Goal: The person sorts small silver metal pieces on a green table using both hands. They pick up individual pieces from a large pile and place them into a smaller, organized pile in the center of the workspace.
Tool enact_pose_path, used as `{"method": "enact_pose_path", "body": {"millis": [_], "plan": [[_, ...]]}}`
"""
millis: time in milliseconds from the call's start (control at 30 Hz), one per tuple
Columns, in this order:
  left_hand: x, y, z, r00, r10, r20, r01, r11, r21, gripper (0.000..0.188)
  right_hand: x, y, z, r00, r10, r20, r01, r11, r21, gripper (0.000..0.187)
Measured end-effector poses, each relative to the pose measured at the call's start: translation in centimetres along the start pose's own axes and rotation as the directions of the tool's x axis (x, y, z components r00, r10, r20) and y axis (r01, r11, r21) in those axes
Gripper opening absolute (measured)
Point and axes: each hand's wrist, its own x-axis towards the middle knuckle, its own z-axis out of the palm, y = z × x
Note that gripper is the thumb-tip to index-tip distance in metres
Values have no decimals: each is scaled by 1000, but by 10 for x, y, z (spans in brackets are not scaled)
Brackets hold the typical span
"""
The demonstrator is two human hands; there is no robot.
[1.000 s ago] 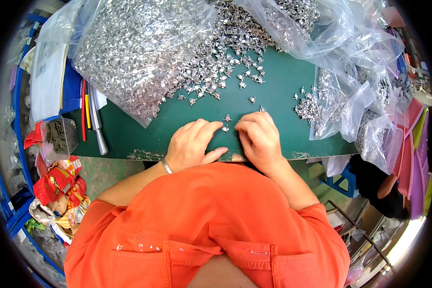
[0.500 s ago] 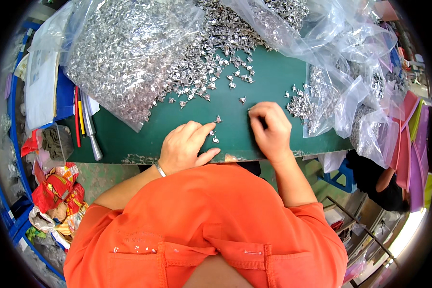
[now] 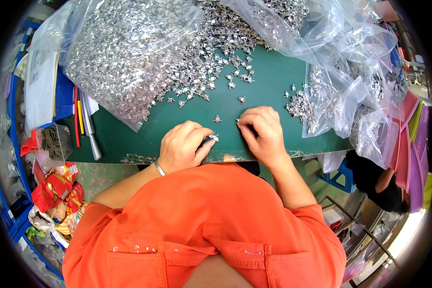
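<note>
Worn green worktable (image 3: 271, 79); on it, loose silver metal pieces (image 3: 210, 62), clear plastic bags (image 3: 125, 62), red rod (image 3: 77, 117).

On the table (image 3: 115, 146), near its front edge, a small part (image 3: 214, 138) is being pinched by the left hand (image 3: 180, 146); a second part (image 3: 238, 120) is perhaps being held by the right hand (image 3: 264, 134). Behind, a loose pile (image 3: 194, 79) is being flanked by a large bag (image 3: 135, 126) on the left and more bags (image 3: 353, 98) on the right.
</note>
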Motion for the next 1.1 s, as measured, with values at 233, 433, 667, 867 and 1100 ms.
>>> {"method": "enact_pose_path", "body": {"millis": [233, 433, 667, 867, 1100], "plan": [[1, 0, 0, 999, 24, -21, -24, 1000, -8, 23, -2, -13, 10, 999, -52, -12, 53, 993, 109, 18], [1, 0, 0, 999, 26, -24, -26, 1000, -6, 23, 0, -8, -3, 967, 203, -151, -169, 963, 212, 15], [0, 0, 0, 1000, 11, -8, -11, 1000, -6, 22, -1, -15, 12, 998, -15, 55, 4, 980, 199, 18], [1, 1, -1, 1000, 15, -6, -15, 1000, -3, 21, 35, 9, 7, 991, -31, -131, 29, 999, -23, 19], [2, 1, -2, 1000, 14, 2, -14, 1000, -15, 21, 21, 8, -1, 1000, 26, 3, -26, 998, 50, 16]]}}
